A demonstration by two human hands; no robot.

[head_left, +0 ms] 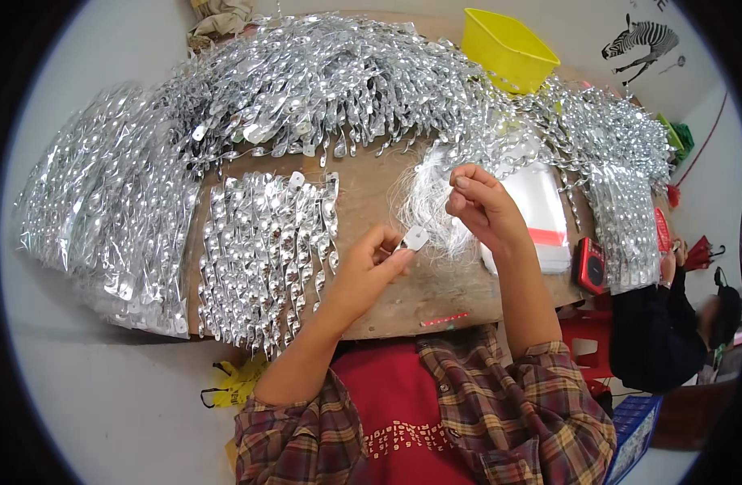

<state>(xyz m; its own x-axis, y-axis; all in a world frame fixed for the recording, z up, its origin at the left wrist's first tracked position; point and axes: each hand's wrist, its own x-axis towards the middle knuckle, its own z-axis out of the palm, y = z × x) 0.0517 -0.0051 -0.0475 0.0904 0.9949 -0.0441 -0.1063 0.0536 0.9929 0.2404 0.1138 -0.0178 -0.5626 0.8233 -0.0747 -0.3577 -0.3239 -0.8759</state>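
My left hand [374,265] pinches a silver twisted strip by its flat end tab [417,237], which has a small hole in it. The rest of that strip is hidden by the fingers. My right hand [491,212] is raised to the right of it, fingertips pressed together; whatever is between them is too fine to make out. Between and beyond the hands lies a loose bundle of white thread [436,202]. Under my right wrist is a stack of clear plastic bags [541,198] with a red band. Left of my left hand, many silver spiral strips [266,250] lie side by side.
A heap of silver spirals [322,73] covers the far side of the wooden table [371,182]. Bagged spirals [112,210] hang over its left edge; more packs [621,226] lie right. A yellow bin [508,52] and red radio [591,265] stand there. Another person [662,331] is at right.
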